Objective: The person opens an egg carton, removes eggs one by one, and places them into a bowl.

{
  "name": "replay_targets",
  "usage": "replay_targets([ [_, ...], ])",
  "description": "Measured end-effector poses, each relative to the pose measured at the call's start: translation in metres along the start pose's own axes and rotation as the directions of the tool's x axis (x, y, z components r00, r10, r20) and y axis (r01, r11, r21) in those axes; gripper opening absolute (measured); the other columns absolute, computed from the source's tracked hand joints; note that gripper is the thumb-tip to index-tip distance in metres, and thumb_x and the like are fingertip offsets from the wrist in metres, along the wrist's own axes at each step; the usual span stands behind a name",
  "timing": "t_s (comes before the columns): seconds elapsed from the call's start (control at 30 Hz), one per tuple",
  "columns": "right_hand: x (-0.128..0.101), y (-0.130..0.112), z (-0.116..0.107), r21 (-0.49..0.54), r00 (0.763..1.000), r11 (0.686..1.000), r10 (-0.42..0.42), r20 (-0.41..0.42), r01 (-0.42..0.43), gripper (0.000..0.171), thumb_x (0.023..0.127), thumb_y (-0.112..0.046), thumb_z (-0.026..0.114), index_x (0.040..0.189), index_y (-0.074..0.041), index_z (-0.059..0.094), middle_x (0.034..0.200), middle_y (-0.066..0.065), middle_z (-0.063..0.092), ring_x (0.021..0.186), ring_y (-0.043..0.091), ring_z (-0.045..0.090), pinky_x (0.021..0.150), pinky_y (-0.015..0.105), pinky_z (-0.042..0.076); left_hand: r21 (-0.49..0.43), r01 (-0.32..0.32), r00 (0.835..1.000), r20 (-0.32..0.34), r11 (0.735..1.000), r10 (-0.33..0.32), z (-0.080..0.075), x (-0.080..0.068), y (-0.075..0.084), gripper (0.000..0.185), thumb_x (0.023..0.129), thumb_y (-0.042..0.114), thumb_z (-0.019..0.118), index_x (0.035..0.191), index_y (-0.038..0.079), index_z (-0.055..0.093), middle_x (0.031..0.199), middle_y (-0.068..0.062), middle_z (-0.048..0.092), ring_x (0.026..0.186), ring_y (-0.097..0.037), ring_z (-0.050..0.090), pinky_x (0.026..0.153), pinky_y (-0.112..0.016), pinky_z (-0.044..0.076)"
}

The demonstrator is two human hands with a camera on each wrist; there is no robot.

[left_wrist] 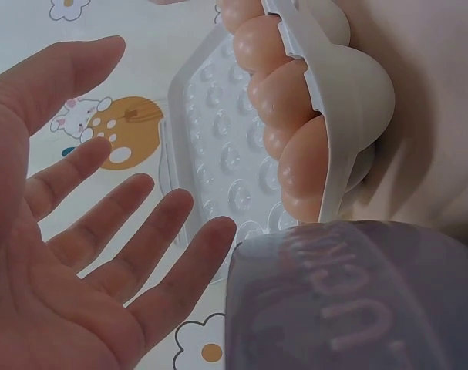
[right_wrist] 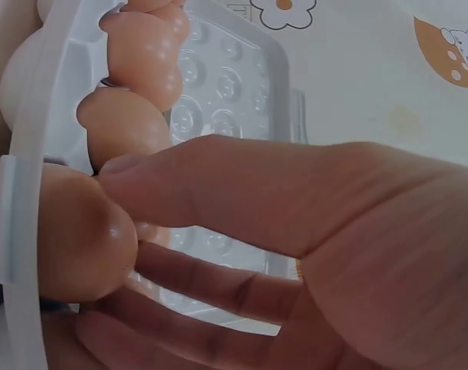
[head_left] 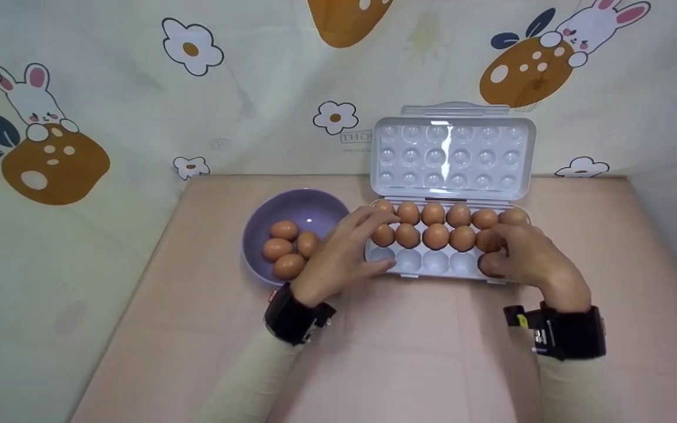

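Observation:
A clear-lidded white egg carton (head_left: 436, 274) stands open, with brown eggs (head_left: 436, 237) filling its far and middle rows. In the near row, an egg (right_wrist: 83, 235) sits in the rightmost hollow; the other hollows there are bare. My right hand (head_left: 529, 252) holds that egg between thumb and fingers, the thumb tip on its upper side in the right wrist view. Over the carton's left end, my left hand (head_left: 341, 252) has its fingers spread and nothing in its grasp. Part of a purple bowl (head_left: 251, 226) is hidden behind the left hand.
Several brown eggs (head_left: 280, 249) lie in the bowl, left of the carton. The raised lid (head_left: 459, 167) stands in front of a patterned cloth backdrop (head_left: 268, 88). A pink cloth (head_left: 409, 341) covers the table. Both wrists wear black straps (head_left: 576, 332).

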State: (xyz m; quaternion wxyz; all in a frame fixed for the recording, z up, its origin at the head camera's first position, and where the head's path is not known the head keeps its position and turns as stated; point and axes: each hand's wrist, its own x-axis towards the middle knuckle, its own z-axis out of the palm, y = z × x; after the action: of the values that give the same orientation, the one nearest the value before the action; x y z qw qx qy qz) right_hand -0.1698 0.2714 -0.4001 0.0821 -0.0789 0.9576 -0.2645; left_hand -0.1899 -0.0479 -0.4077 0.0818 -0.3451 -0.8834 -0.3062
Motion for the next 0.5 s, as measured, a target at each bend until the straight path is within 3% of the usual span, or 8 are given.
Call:
replay_targets([
  [0.17, 0.0024, 0.0017, 0.0051, -0.045, 0.999, 0.999, -0.032, -0.015, 0.031, 0.010, 0.074, -0.004, 0.065, 0.081, -0.010, 0.063, 0.071, 0.005, 0.055, 0.076, 0.027, 0.052, 0.064, 0.036, 0.038, 0.007, 0.003, 1.000, -0.003, 1.000, -0.003, 0.0001, -0.0003, 0.0000, 0.067, 0.079, 0.035, 0.081, 0.138, 0.033, 0.050, 0.139, 0.006, 0.049, 0.125, -0.009, 0.047, 0.100, -0.032, 0.045],
  [0.37, 0.0040, 0.0004, 0.0079, -0.062, 0.999, 0.998, 0.003, -0.045, -0.006, 0.011, 0.071, -0.001, 0.061, 0.076, -0.011, 0.064, 0.069, 0.006, 0.053, 0.072, 0.028, 0.051, 0.060, 0.036, 0.037, 0.005, -0.004, 1.000, -0.007, 1.000, 0.004, 0.0003, -0.0006, -0.0005, 0.067, 0.079, 0.035, 0.081, 0.138, 0.032, 0.050, 0.137, 0.007, 0.050, 0.122, -0.008, 0.048, 0.097, -0.031, 0.046],
  [0.5, 0.0040, 0.0008, 0.0093, -0.086, 0.996, 0.996, -0.043, -0.075, 0.036, 0.011, 0.069, -0.001, 0.060, 0.068, -0.012, 0.060, 0.061, 0.002, 0.048, 0.066, 0.025, 0.048, 0.056, 0.034, 0.035, 0.009, -0.017, 1.000, -0.016, 1.000, 0.018, 0.0006, -0.0005, -0.0021, 0.065, 0.079, 0.033, 0.081, 0.137, 0.031, 0.051, 0.136, 0.008, 0.050, 0.123, -0.008, 0.047, 0.098, -0.031, 0.046],
])
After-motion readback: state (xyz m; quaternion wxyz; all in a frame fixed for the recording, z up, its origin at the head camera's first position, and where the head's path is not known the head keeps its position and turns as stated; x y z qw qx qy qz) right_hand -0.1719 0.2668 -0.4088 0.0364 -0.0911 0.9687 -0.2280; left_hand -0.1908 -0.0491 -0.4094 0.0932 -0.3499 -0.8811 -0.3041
